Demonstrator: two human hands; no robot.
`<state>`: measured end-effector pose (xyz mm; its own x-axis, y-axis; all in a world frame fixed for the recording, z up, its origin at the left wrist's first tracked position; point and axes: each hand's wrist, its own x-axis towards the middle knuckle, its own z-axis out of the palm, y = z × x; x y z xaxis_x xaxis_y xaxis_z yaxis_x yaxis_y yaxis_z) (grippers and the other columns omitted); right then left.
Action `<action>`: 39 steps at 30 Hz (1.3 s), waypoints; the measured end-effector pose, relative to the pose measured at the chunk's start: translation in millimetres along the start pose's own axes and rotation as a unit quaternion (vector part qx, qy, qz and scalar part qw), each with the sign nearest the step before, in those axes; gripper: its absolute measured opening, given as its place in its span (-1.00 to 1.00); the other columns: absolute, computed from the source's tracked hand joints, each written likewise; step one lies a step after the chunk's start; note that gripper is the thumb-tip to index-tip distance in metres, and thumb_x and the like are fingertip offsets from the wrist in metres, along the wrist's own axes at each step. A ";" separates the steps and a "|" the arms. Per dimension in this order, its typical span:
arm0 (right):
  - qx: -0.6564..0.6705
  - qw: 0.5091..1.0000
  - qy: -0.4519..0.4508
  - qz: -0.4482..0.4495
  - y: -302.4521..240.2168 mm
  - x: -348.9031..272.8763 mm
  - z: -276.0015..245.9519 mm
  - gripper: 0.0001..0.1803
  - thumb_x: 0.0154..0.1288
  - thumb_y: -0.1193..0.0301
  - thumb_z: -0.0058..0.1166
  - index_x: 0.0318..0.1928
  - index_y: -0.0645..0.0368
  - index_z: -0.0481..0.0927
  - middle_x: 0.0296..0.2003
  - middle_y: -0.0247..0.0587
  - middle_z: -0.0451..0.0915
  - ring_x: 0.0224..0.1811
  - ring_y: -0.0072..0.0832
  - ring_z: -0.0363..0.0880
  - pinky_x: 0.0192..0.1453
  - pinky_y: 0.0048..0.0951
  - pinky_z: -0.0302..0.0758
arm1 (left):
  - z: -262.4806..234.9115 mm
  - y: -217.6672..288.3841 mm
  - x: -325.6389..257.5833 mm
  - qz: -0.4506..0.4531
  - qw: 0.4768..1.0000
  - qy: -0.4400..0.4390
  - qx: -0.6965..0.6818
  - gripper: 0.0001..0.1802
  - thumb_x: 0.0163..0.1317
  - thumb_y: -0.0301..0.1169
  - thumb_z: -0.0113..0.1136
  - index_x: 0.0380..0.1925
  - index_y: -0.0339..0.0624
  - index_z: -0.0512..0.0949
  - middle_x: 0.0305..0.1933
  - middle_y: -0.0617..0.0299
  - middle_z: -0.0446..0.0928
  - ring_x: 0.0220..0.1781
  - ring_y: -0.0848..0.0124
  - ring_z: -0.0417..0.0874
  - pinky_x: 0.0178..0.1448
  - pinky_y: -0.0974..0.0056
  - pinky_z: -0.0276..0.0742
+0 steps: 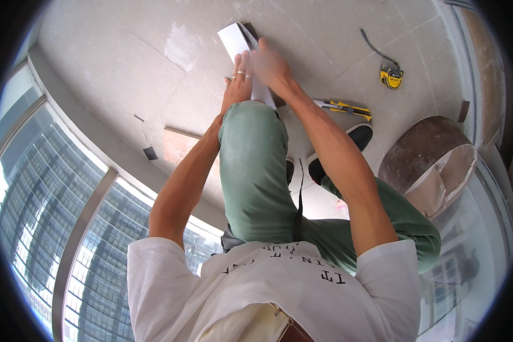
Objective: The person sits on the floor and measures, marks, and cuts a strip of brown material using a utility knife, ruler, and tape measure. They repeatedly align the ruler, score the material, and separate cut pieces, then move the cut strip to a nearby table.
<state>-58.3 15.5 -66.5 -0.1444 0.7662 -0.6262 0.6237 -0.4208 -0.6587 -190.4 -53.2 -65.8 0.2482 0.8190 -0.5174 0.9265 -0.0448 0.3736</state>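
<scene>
A long white strip (pixel 232 39) lies on the floor in front of my raised knee, with a dark strip (pixel 249 28) showing beneath its far right edge. My left hand (pixel 241 85), with rings on its fingers, rests flat on the white strip, fingers stretched forward. At the strip's right edge is my right hand (pixel 272 67), partly blurred, its fingers curled in. Whatever it grips is hidden. The knee covers the strip's near end.
A yellow and grey utility knife (pixel 345 108) lies beside my right shoe (pixel 359 137). Farther right is a yellow tape measure (pixel 391 77) with a black strap. A brown bucket (pixel 419 149) lies at the right. A flat board (pixel 179 145) and windows (pixel 57 176) are left.
</scene>
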 end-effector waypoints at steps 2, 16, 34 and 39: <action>0.001 1.000 -0.002 -0.006 1.7 1.9 0.7 -0.59 0.52 0.11 -0.19 0.12 0.17 0.34 0.00 0.31 0.61 0.09 0.29 0.56 0.18 0.14 0.47 | 4.3 -2.6 0.7 0.010 1.000 0.012 0.004 0.60 -0.42 -0.33 0.73 0.60 0.10 -0.22 0.69 0.25 -0.34 0.70 0.15 -0.32 0.49 -0.46 0.19; -0.095 0.994 0.046 -0.016 118.4 -149.8 47.4 -0.75 0.52 0.24 -0.05 -0.07 0.16 0.35 -0.41 0.08 0.59 -0.29 0.11 0.65 -0.25 0.08 0.56 | 9.9 -7.5 -4.1 0.060 0.995 0.053 -0.056 0.56 -0.45 0.15 0.65 0.59 0.08 -0.09 0.69 0.20 -0.28 0.70 0.11 -0.31 0.49 -0.55 0.05; -0.015 0.994 0.107 -0.011 167.8 -192.4 63.1 -0.66 0.54 0.19 -0.13 0.04 0.22 0.37 -0.31 0.29 0.62 -0.24 0.30 0.59 -0.16 0.21 0.47 | 0.1 2.4 -1.7 0.035 0.999 0.028 0.003 0.50 -0.32 -0.07 0.71 0.58 0.01 -0.13 0.69 0.17 -0.30 0.70 0.13 -0.30 0.48 -0.53 0.14; 0.039 0.994 0.091 -0.040 81.7 -97.4 26.9 -0.60 0.54 0.12 -0.19 -0.01 0.25 0.38 -0.23 0.38 0.62 -0.15 0.36 0.56 -0.09 0.25 0.44 | -0.6 2.5 -0.5 -0.004 1.000 -0.003 -0.004 0.55 -0.41 -0.26 0.77 0.58 0.08 -0.11 0.69 0.26 -0.33 0.70 0.19 -0.34 0.53 -0.44 0.16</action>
<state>-14.0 -106.6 -70.6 -0.0453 0.8704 -0.4903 0.5539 -0.3866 -0.7374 -188.4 -53.4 -64.2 0.2419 0.8157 -0.5255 0.9261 -0.0326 0.3758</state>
